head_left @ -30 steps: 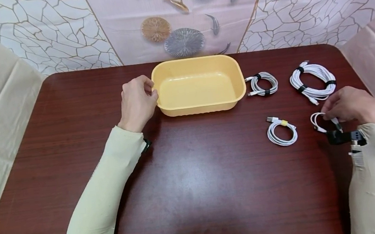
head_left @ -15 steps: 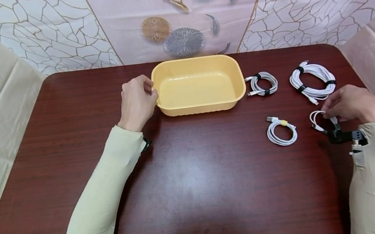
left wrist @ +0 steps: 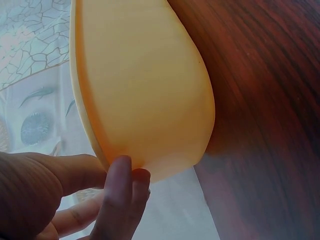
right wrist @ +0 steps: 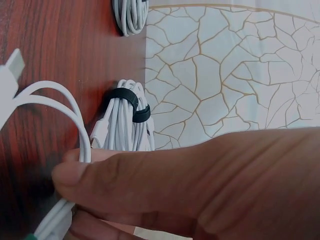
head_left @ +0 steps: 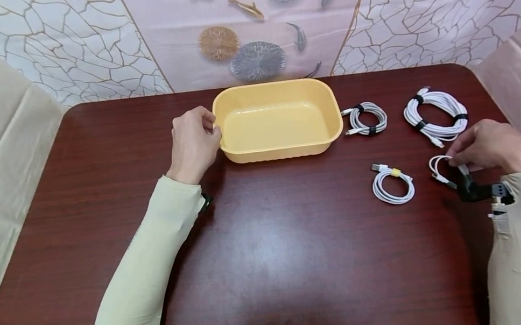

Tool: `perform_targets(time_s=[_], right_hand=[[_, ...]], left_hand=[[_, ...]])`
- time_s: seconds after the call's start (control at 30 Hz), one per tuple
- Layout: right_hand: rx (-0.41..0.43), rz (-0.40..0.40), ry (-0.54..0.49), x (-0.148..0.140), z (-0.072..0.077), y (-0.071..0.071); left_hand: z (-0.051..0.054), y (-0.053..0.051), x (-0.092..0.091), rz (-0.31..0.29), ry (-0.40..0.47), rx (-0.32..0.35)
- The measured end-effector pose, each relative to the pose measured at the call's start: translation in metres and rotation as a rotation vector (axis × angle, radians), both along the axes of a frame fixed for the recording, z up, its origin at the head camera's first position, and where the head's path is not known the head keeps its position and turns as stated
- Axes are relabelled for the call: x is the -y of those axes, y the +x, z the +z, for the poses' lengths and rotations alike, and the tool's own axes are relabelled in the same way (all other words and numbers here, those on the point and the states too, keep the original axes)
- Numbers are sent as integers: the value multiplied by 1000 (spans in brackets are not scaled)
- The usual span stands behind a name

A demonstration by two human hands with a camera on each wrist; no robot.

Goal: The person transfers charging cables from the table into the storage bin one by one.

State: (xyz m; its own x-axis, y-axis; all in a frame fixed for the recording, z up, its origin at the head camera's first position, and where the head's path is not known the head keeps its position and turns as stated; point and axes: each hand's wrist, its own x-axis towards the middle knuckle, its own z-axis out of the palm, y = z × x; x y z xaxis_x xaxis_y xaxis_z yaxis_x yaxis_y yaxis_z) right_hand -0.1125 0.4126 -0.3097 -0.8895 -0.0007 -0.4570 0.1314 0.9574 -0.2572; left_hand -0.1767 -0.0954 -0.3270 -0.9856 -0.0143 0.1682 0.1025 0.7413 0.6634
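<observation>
Right hand shifted slightly right; loop of the short white cable it pinched edged left. Head view tilted a touch, scene sat lower.

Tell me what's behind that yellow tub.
Behind the yellow tub rises a pink backdrop panel, printed with fish and round shapes. Whatever sits low, directly behind it, is covered and can't be seen.

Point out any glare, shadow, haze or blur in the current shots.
Head view: pale glare on the reddish-brown table, shine inside the yellow plastic tub, shadows beside both sleeves; left wrist view: milky haze toward the bottom, around the left hand; right wrist view: the plug on the white USB cable in the right hand looks slightly soft.
</observation>
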Motion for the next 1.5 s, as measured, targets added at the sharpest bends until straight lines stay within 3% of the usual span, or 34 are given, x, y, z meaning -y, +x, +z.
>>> perform_targets(time_s=[0.4, 0.63, 1.03, 1.5], right_hand=[[-29, 7, 15, -1, 1, 1], [0, -10, -2, -1, 2, 3], [-113, 17, 61, 3, 4, 4], [-193, -28, 71, 13, 13, 4]], left_hand=[[0, 1, -1, 14, -5, 15], [-1, 2, -2, 9, -10, 23], [0, 1, -1, 6, -11, 5], [0, 1, -1, 9, 8, 1]])
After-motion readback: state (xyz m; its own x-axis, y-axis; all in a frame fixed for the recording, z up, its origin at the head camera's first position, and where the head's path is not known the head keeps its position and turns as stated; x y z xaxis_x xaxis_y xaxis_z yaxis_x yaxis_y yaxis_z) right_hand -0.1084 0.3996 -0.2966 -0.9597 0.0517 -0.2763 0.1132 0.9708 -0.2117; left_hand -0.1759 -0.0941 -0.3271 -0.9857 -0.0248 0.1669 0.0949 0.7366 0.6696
